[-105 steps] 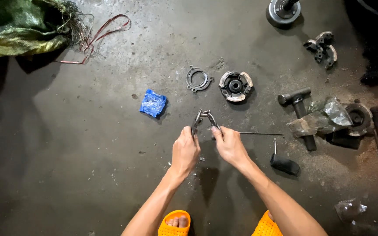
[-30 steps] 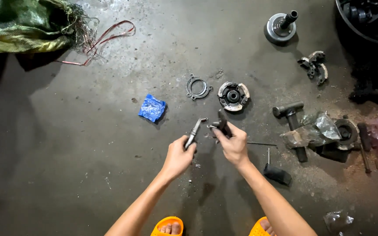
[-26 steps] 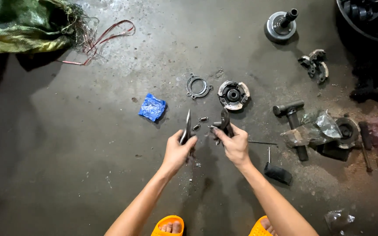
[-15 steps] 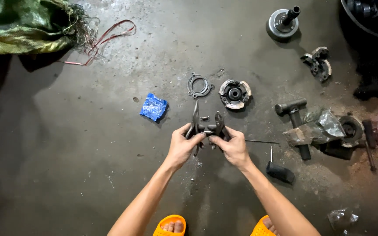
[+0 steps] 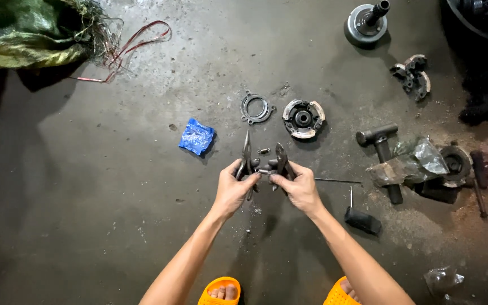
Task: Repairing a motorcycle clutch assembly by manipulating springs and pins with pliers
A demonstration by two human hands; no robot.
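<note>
- Where the two hands meet over the floor, a small dark metal part (image 5: 263,169) sits between them, just above the fingertips; its exact shape is hard to make out, possibly a spring or pin with a clip.
- Left hand (image 5: 234,189): fingers closed around slim pliers (image 5: 247,158), whose long axis runs nearly upright in the view, tip pointing away from the person.
- Right hand (image 5: 296,186): fingers pinched on a dark curved piece (image 5: 281,158), also standing roughly upright, just beside the pliers.
- Both hands are equally near the small part; it lies at the fingertips, between the two held items.
- Small spring (image 5: 263,151) on the floor, just beyond the hands.
- Ring-shaped plate (image 5: 256,107) and round clutch-like assembly (image 5: 303,118), side by side, farther out.
- Blue crumpled packet (image 5: 197,136), to the left, apart.
- Thin rod (image 5: 337,181) and black-handled tool (image 5: 361,219), right of the right hand.
- Hammer (image 5: 380,144) and plastic-wrapped parts (image 5: 416,161), well right.
- Green sack (image 5: 26,28) with red wire (image 5: 136,42), far upper left.
- Orange sandals (image 5: 221,291) at the bottom edge, cut off.
</note>
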